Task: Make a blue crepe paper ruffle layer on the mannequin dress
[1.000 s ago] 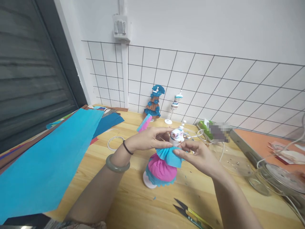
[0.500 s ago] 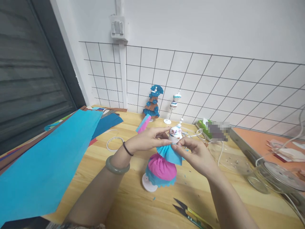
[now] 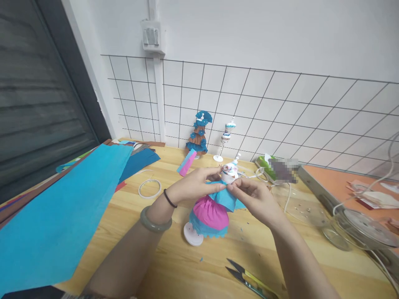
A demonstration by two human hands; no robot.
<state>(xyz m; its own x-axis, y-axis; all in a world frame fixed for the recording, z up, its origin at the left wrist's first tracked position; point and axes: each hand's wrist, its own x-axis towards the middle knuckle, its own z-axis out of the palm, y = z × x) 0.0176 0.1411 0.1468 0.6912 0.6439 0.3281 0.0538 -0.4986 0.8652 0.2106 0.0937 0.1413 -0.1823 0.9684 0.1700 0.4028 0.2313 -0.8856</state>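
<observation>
A small dress-form figure (image 3: 230, 173) with a white, patterned top leans a little on its round white base (image 3: 193, 235). It wears a pink skirt (image 3: 211, 212) over a blue layer with a zigzag hem (image 3: 207, 229). Around its waist, a piece of light-blue crepe paper (image 3: 225, 200) is gathered. My left hand (image 3: 199, 182) pinches this paper on the left side, thumb at the waist and fingers behind the figure. From the right, my right hand (image 3: 254, 197) pinches the paper's upper edge between thumb and fingers.
Thread snips (image 3: 246, 279) lie near the front edge. Large blue paper (image 3: 71, 207) covers the left, beside a tape ring (image 3: 149, 189). Behind stand a blue-brown figure (image 3: 199, 135) and a bare white form (image 3: 227, 139). A pink-blue strip (image 3: 187, 162) lies before them. A clear container (image 3: 358, 228) sits right.
The light-blue paper has shifted around the waist, its folds now lying flatter and wider. The figure has tilted slightly, and both hands stay at its waist.
</observation>
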